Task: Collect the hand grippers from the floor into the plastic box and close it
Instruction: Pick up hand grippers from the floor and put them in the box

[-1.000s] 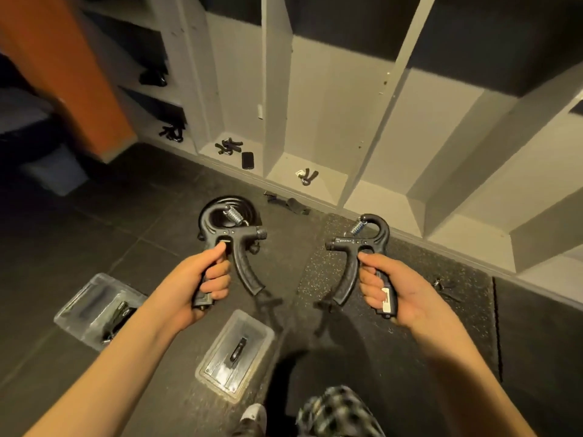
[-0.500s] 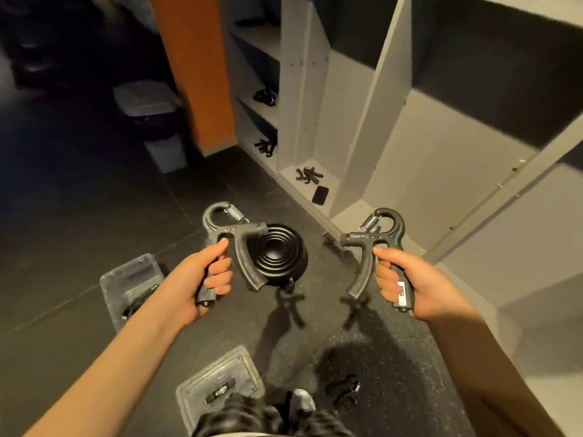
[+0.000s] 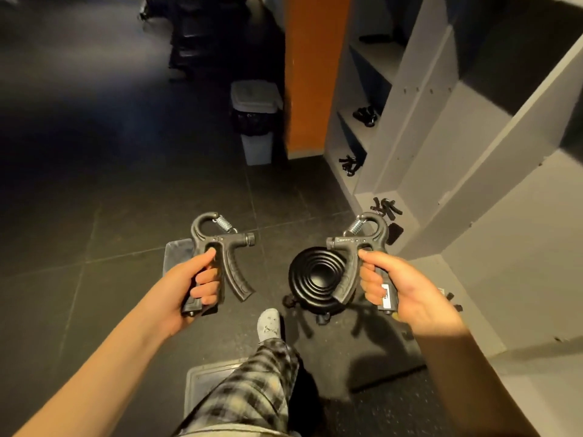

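On the dark tiled floor (image 3: 110, 216), a clear plastic box (image 3: 175, 251) lies just behind the left grip (image 3: 192, 288), mostly hidden by it, so its contents cannot be told; a second clear container (image 3: 202, 384) lies nearer, partly covered by a checked trouser leg (image 3: 252, 395) and a grey sock (image 3: 268, 323). Both arms are raised in front of the body; the left grip is curled round one handle of a black hand gripper (image 3: 220, 241), spring uppermost and free handle curving down to the right; the right grip (image 3: 400, 291) is wrapped the same way round a second hand gripper (image 3: 362, 244), free handle curving down to the left; both are held in the air, well apart. Between them, on the floor, stands a black ribbed round object (image 3: 315, 279); to the right rise grey shelves (image 3: 410, 127) with more grippers (image 3: 386, 208) on a low one; farther back stand a bin (image 3: 255, 121) and an orange pillar (image 3: 315, 74).
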